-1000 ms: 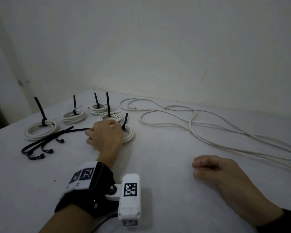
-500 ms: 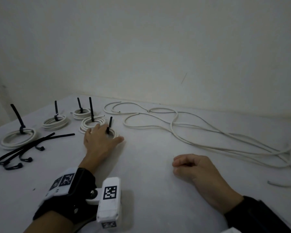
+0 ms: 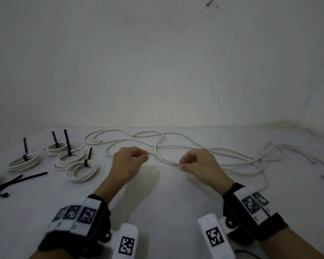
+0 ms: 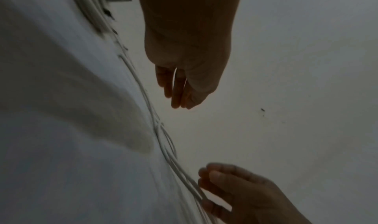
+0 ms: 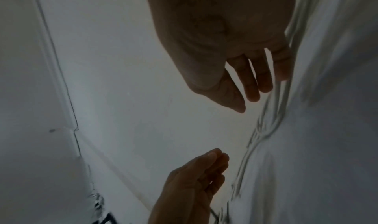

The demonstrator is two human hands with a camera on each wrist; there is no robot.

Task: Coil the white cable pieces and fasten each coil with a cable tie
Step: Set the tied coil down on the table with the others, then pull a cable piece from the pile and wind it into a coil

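Head view: both hands are now hovering over the loose white cable, where half a second ago the left was resting on a tied coil and the right lay idle on the tabletop.

Nearest, the two wrist cameras are riding on black straps; beyond them the left hand [image 3: 128, 161] is hanging with a narrow grip, fingers loosely curled and holding nothing, and the right hand [image 3: 196, 162] is doing the same just above a strand. Loose white cable [image 3: 209, 156] is sprawling across the tabletop [image 3: 157, 199] past the fingertips towards the wall. Left of the hands, tied coils [image 3: 81, 170] with upright black ties are sitting in a cluster, and spare cable ties [image 3: 17, 181] are lying nearer the edge.
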